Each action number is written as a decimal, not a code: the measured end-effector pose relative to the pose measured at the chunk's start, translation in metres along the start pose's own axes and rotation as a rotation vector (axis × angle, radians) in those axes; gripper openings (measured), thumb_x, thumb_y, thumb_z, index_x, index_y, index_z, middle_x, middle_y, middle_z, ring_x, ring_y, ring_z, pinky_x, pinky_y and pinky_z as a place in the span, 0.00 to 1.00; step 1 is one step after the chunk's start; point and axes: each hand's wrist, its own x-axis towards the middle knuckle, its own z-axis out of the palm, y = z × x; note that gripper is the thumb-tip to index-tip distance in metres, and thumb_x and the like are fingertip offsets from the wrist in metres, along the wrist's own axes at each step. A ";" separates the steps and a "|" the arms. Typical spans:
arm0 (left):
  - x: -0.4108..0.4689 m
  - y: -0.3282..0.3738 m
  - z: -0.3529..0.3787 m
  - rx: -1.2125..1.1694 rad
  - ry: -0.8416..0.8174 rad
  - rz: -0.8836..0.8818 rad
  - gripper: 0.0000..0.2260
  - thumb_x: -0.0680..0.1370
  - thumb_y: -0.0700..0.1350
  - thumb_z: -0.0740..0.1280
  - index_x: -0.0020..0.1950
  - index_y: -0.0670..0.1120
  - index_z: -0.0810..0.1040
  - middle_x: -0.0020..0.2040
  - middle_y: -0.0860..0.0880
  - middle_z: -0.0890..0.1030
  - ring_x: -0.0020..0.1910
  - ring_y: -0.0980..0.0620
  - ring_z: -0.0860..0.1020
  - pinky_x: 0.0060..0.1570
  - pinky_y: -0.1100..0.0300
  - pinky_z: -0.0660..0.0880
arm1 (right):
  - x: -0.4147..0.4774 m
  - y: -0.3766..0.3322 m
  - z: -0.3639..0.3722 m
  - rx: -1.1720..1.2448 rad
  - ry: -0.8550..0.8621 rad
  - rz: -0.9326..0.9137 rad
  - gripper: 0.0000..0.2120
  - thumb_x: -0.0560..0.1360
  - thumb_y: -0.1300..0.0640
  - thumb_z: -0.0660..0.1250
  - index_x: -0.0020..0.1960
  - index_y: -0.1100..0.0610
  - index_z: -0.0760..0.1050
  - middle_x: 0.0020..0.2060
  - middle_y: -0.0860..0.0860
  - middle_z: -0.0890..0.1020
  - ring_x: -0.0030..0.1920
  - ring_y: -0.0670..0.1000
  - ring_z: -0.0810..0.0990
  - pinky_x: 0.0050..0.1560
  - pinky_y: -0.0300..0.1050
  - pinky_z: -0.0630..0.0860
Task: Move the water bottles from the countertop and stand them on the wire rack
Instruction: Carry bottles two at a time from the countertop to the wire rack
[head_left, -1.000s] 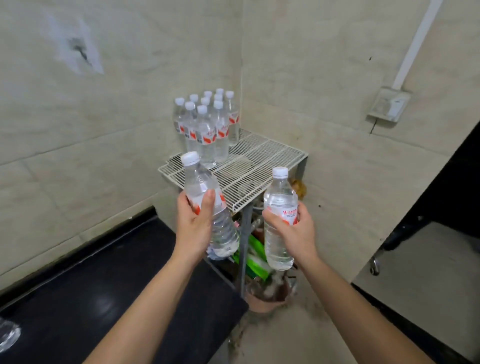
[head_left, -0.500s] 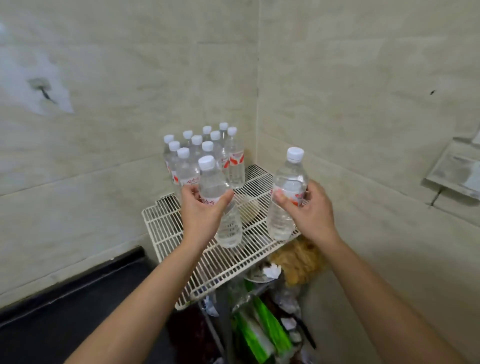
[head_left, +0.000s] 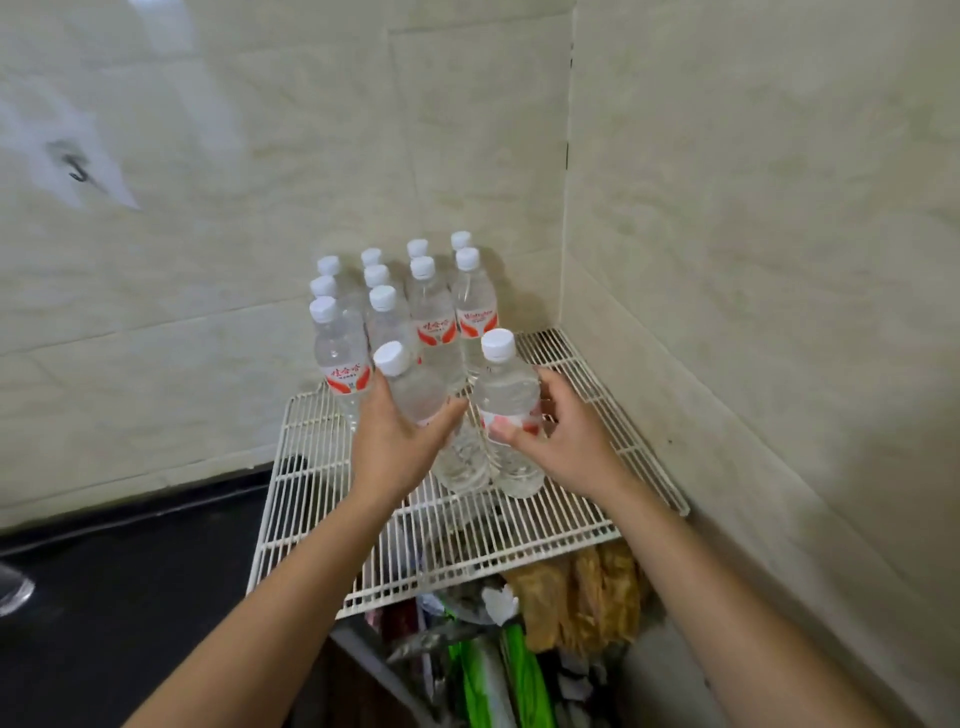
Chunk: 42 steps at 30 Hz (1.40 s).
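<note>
A white wire rack (head_left: 582, 525) stands in the tiled corner. Several clear water bottles (head_left: 434, 317) with white caps and red labels stand upright at its back left. My left hand (head_left: 395, 441) grips one bottle (head_left: 415, 395) around its middle; it leans to the left, its base on or just above the wire. My right hand (head_left: 563, 436) grips a second bottle (head_left: 506, 395) at its label, nearly upright, base at the rack surface. The two held bottles sit side by side, just in front of the standing group.
A black countertop (head_left: 130, 582) lies to the left of the rack, with a clear object (head_left: 13, 590) at its left edge. Under the rack are green packets (head_left: 488, 675) and a brown bag (head_left: 576, 597). Tiled walls close in behind and to the right.
Both hands carried their bottles from in front of the rack, over it, and down to its surface beside the standing group. The view has moved closer to the corner.
</note>
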 end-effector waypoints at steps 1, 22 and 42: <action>0.004 -0.001 -0.003 -0.008 -0.062 0.009 0.40 0.64 0.69 0.75 0.70 0.56 0.64 0.65 0.53 0.76 0.62 0.51 0.77 0.59 0.47 0.77 | 0.002 0.001 -0.003 -0.032 -0.024 -0.001 0.30 0.64 0.34 0.78 0.60 0.24 0.67 0.56 0.28 0.79 0.55 0.32 0.80 0.47 0.28 0.78; 0.081 0.025 -0.031 0.032 -0.436 0.509 0.17 0.70 0.52 0.77 0.56 0.51 0.80 0.47 0.56 0.80 0.44 0.59 0.77 0.44 0.61 0.76 | 0.062 -0.051 -0.042 -0.262 -0.253 -0.071 0.37 0.62 0.44 0.83 0.68 0.44 0.75 0.60 0.41 0.83 0.59 0.44 0.83 0.62 0.53 0.80; 0.167 0.069 -0.018 0.556 -0.201 0.547 0.16 0.72 0.60 0.72 0.55 0.53 0.82 0.39 0.57 0.77 0.49 0.50 0.73 0.46 0.52 0.72 | 0.182 -0.049 -0.054 -0.317 -0.248 -0.111 0.31 0.63 0.58 0.85 0.63 0.55 0.80 0.54 0.48 0.86 0.54 0.48 0.85 0.59 0.52 0.81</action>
